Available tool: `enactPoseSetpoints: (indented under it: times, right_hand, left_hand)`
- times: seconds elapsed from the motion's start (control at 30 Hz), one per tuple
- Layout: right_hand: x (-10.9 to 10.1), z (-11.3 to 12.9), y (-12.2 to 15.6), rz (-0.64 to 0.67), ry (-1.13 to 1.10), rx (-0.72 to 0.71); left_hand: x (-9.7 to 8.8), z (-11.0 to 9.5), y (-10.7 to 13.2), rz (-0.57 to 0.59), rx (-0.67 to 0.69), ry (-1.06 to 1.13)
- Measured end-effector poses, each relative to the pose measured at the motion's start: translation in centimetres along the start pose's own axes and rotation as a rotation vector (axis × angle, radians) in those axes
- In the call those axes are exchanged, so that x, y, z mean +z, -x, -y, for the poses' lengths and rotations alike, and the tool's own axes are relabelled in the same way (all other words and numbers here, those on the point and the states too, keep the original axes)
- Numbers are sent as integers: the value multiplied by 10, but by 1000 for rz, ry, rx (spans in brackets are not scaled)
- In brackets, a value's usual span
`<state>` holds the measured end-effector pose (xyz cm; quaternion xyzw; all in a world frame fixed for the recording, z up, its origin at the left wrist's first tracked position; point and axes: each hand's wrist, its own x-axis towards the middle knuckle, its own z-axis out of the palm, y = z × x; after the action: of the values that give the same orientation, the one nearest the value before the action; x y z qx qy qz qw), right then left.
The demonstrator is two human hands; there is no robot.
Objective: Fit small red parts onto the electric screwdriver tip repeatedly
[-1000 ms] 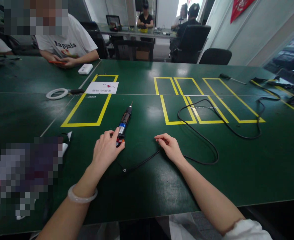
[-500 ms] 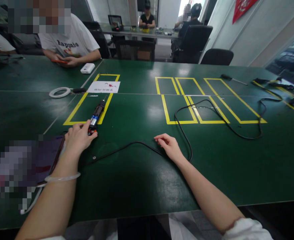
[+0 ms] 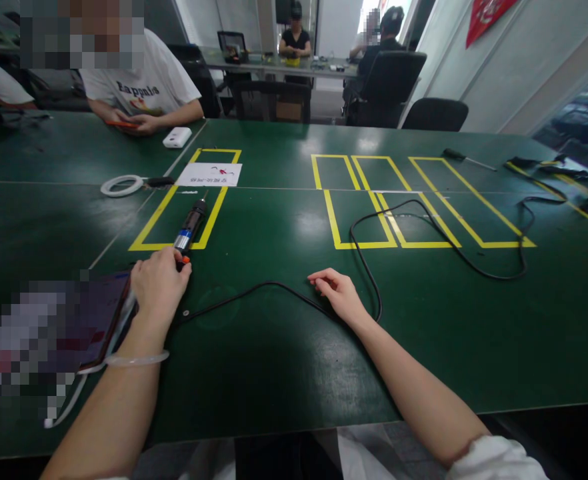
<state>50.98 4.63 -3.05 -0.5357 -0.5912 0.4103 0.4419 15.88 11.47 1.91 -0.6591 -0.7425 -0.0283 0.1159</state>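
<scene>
My left hand [image 3: 159, 283] is closed about the rear end of an electric screwdriver [image 3: 190, 225], beside its orange part. The tool is black with a blue and silver band. Its bit points away from me, inside the left yellow tape rectangle [image 3: 147, 232]; my fingers partly hide its rear. My right hand [image 3: 338, 290] rests on the table with fingers loosely bent and the thumb apart, holding nothing. A black cable [image 3: 274, 284] runs across the table, passing close by or under the right hand; I cannot tell which.
More yellow tape rectangles [image 3: 367, 245] mark the green table [image 3: 274, 373]. A white paper [image 3: 209, 175], a tape roll [image 3: 122, 186], a white box [image 3: 177, 137] and a hand screwdriver [image 3: 469, 160] lie farther off. A dark tablet-like device [image 3: 94, 327] is at left. A person [image 3: 144, 87] sits opposite.
The electric screwdriver has shifted slightly left and towards me, and my left hand has turned a little with it. My right hand stays where it was.
</scene>
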Motion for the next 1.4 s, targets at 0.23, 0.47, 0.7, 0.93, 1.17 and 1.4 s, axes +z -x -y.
enactPoseSetpoints:
  times: [0.23,0.47,0.7,0.93,1.17,1.4]
  right_hand:
    - [2,3,1,2,-28,8]
    - [1,17,5,42,-138,6]
    - [6,22,11,160,-427,20]
    - [7,17,8,106,-356,35]
    - [4,18,5,112,-468,116]
    - [6,14,5,202,-595,220]
  left_hand:
    - [-11,-26,0,-89,-29,404]
    - [-33,-126,28,528,266,1383]
    - [-30,-158,56,683,412,1530]
    - [-21,-152,60,594,440,1519]
    - [-25,-147,61,414,626,1284]
    - [-20,-149,62,406,601,1286]
